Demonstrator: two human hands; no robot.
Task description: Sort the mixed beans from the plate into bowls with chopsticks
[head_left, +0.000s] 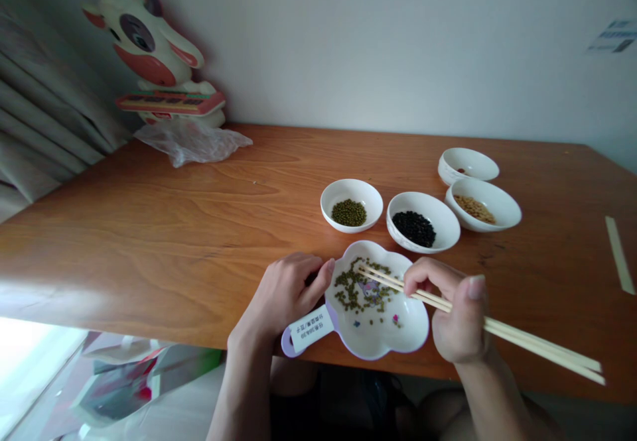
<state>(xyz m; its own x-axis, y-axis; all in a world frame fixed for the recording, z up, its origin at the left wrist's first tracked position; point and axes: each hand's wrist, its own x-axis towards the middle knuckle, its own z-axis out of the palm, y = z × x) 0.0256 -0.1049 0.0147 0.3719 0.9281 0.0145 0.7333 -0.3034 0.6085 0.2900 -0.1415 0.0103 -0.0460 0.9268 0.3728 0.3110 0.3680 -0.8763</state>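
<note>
A person's two bare hands work over a brown wooden table. The right hand grips a pair of pale chopsticks, which slant across the palm with their thick ends pointing out to the right. The sticks run close together, and their thin tips reach down into a white, flower-shaped dish with a lilac edge, at the near side of the table. Whether a bean is caught between the tips is too small to tell.

Small green beans lie scattered inside the dish, mostly in its left and far parts, over a printed cartoon picture. The left hand rests on the table with its fingers curled, the thumb tip at the dish's left rim; whether it pinches that rim cannot be told. Just below it, the dish's short handle carries a white printed label.

Beyond the dish stand four white bowls: one with green beans, one with black beans, one with yellowish beans, and a farther one with a little something brown. At the far left, a cow-shaped toy keyboard stands behind a crumpled clear plastic bag.
</note>
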